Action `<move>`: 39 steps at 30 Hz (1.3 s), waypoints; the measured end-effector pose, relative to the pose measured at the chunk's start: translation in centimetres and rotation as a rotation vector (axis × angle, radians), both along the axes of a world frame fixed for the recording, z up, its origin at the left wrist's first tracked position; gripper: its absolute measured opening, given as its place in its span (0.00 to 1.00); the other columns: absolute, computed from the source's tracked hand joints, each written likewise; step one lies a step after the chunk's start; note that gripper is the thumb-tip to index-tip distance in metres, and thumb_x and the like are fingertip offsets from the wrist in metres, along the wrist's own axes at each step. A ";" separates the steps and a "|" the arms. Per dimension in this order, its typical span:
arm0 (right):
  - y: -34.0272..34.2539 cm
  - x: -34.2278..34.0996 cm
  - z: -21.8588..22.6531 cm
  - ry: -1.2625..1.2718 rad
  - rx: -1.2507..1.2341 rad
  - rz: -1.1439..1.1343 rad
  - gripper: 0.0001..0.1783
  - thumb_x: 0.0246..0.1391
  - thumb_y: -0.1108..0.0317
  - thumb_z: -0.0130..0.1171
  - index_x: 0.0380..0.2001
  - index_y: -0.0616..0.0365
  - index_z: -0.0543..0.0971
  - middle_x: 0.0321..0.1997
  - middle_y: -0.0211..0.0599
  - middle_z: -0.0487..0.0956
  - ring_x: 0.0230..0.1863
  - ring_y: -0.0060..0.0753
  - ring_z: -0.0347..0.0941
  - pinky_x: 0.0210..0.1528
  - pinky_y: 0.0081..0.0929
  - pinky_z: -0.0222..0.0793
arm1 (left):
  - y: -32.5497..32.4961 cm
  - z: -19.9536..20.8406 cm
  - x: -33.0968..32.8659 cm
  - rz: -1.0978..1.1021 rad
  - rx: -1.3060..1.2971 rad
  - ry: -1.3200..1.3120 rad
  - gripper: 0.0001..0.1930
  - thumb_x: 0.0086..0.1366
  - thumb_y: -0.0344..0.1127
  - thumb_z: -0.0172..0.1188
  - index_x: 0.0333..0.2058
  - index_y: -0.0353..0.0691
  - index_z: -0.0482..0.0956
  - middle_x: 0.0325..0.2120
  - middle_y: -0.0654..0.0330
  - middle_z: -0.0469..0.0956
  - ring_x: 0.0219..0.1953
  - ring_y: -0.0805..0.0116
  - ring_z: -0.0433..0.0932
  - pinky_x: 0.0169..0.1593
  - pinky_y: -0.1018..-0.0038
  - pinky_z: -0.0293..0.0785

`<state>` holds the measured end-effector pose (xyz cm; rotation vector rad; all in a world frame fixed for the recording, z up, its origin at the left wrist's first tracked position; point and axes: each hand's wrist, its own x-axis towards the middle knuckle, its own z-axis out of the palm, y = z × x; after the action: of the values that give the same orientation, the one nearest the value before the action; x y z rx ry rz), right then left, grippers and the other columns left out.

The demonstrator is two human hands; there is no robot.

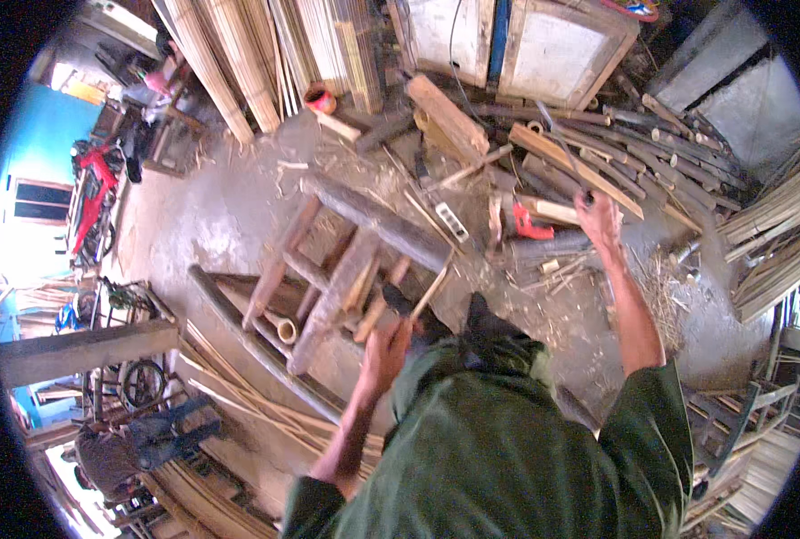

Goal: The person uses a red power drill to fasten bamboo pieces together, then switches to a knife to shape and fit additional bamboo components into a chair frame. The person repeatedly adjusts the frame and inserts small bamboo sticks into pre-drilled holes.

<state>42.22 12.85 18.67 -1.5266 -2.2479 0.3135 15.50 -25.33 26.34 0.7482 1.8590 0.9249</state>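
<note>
A thin bamboo strip [433, 290] sticks up from my left hand [385, 354], whose fingers are closed around its lower end. My right hand [599, 218] is out to the right, wrapped around the dark handle of a long knife [557, 136]. Its narrow grey blade points away from me, over a split length of wood. Just beyond my left hand is a low wooden frame [344, 278] made of round poles. Beneath my right hand lies a red-handled tool [531, 225], partly among wood pieces.
Bamboo poles [629, 148] are heaped at the back right. Tall bundles of slats [310, 54] lean at the back. Shavings [525, 310] litter the floor around my feet. A wooden post [85, 350], a red motorcycle [94, 193] and another person [139, 445] are on the left.
</note>
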 end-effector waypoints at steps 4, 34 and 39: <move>-9.4 -8.5 3.4 0.107 -0.133 0.347 0.16 0.53 0.53 0.57 0.39 0.49 0.82 0.23 0.50 0.79 0.27 0.47 0.79 0.30 0.43 0.73 | 5.9 -1.3 -1.0 -0.230 0.166 0.336 0.12 0.66 0.36 0.52 0.31 0.32 0.77 0.14 0.61 0.69 0.19 0.76 0.64 0.24 0.71 0.63; -16.3 -11.3 5.9 0.182 -0.166 0.597 0.17 0.41 0.71 0.63 0.39 0.51 0.80 0.32 0.40 0.81 0.29 0.44 0.79 0.28 0.35 0.75 | 9.7 1.3 -0.6 0.267 0.334 -0.292 0.15 0.72 0.40 0.46 0.29 0.36 0.71 0.17 0.65 0.70 0.18 0.78 0.65 0.23 0.78 0.59; -15.8 -11.9 7.3 0.106 -0.198 0.697 0.19 0.37 0.71 0.64 0.39 0.52 0.80 0.33 0.40 0.81 0.31 0.44 0.79 0.31 0.38 0.75 | 9.3 2.7 0.9 0.207 0.348 -0.322 0.16 0.72 0.40 0.46 0.28 0.36 0.70 0.16 0.65 0.68 0.18 0.77 0.64 0.23 0.78 0.59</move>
<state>30.28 -2.94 25.96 -0.7220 -2.6498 0.8086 16.37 -16.08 29.04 0.5740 1.5266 1.4380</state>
